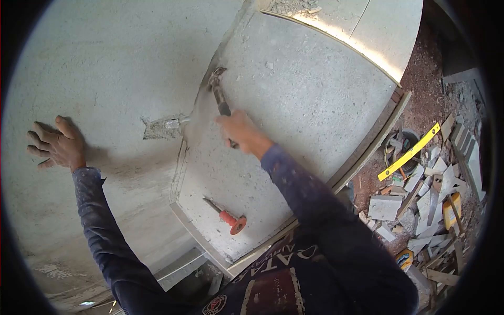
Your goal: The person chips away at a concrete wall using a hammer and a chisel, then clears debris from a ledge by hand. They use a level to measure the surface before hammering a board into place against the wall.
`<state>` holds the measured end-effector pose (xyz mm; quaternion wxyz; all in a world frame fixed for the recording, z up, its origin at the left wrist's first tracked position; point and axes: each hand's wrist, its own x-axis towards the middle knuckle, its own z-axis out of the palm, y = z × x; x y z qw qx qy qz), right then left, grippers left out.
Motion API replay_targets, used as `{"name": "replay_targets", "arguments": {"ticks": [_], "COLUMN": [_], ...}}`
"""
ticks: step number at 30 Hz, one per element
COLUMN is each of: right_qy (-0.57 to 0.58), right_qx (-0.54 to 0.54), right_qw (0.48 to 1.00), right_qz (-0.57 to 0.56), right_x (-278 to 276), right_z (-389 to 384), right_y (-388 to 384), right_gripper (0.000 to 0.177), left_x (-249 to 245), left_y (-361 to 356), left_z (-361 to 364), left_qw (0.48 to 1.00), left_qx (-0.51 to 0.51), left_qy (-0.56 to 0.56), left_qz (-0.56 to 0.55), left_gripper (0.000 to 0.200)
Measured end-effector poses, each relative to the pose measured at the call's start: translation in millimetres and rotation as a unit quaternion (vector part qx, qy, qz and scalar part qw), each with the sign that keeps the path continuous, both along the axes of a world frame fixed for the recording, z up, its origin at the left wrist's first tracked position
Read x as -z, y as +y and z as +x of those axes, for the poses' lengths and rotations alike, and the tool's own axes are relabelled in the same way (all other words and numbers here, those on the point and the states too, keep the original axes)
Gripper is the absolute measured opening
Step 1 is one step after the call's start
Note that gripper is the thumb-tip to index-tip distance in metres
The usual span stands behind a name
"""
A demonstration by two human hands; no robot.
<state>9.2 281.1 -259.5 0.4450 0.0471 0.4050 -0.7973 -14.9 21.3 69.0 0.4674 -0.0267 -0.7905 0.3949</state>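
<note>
My right hand is wrapped round the handle of a hammer. The hammer's head lies at the joint where the grey slab meets the wall. Fingers spread, my left hand rests flat against the wall at the left. Between the hands, a rough recess with a small light box is cut into the wall. A chisel with a red grip and round guard lies on the slab, nearer my body.
Wooden strips edge the slab on the right. Beyond them, on reddish ground, are a yellow level, a dark bucket, broken tile pieces and a yellow container. Rubble lies at the top.
</note>
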Motion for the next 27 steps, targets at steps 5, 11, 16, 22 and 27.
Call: {"name": "replay_targets", "arguments": {"ticks": [5,11,16,22,27], "right_qy": [0.054,0.121,-0.041,0.13,0.147], "right_qx": [0.353,0.611,0.017,0.479,0.651], "right_qw": [0.934,0.769,0.999,0.868,0.731], "right_qz": [0.002,0.143,0.021,0.034,0.144], "right_x": [-43,-25,13,-48,-18], "right_z": [-39,-95,-19,-76,-121], "right_y": [86,29,4,126,52], "right_gripper": [0.033,0.041,0.031,0.03,0.049], "left_x": [4,4,3,7,6], "left_y": [-2,0,-3,3,0], "left_z": [5,6,3,4,5], "left_qw": [1.0,1.0,1.0,1.0,1.0], "left_qx": [-0.008,-0.018,-0.02,-0.023,-0.025], "left_qy": [-0.009,0.002,0.005,0.005,0.007], "left_qz": [0.009,0.006,-0.004,0.008,-0.001], "left_gripper": [0.084,0.085,0.084,0.083,0.083]}}
